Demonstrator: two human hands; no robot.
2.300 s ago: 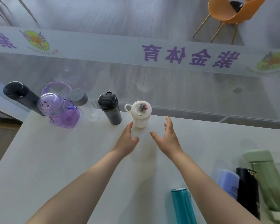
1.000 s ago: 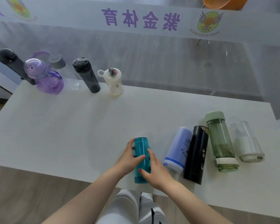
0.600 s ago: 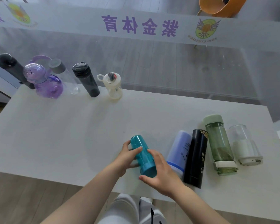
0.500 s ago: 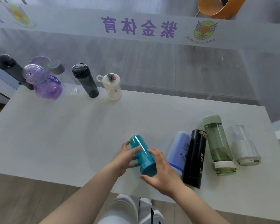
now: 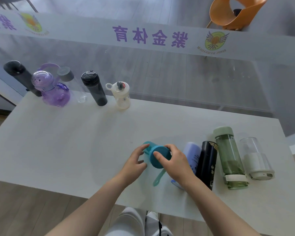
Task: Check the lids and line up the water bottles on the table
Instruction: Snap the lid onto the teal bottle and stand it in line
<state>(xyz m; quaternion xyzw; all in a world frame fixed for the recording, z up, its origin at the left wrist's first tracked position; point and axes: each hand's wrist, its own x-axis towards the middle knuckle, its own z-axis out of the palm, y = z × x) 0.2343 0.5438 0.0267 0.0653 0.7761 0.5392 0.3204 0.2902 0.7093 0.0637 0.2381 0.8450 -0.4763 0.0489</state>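
On the white table, wide and pale, set against a glass partition with purple lettering. Beyond the glass, an orange chair. Along the far left edge, a standing row: matte black flask, purple bear-shaped bottle, clear bottle with grey cap, dark grey sports bottle, small cream bottle with a loop handle. At near right, four more lying on their sides, side by side: lavender bottle, black flask with gold trim, green-tinted bottle with pale green lid, clear cup with a white base. Just left of that group, above the near edge: teal bottle, tilted with its lid end toward the camera, its teal strap hanging down to the tabletop. Left hand curled around the bottle's body, fingers wrapped on its left side. Right hand closed over the teal lid, thumb across its face, fingers gripping its rim.
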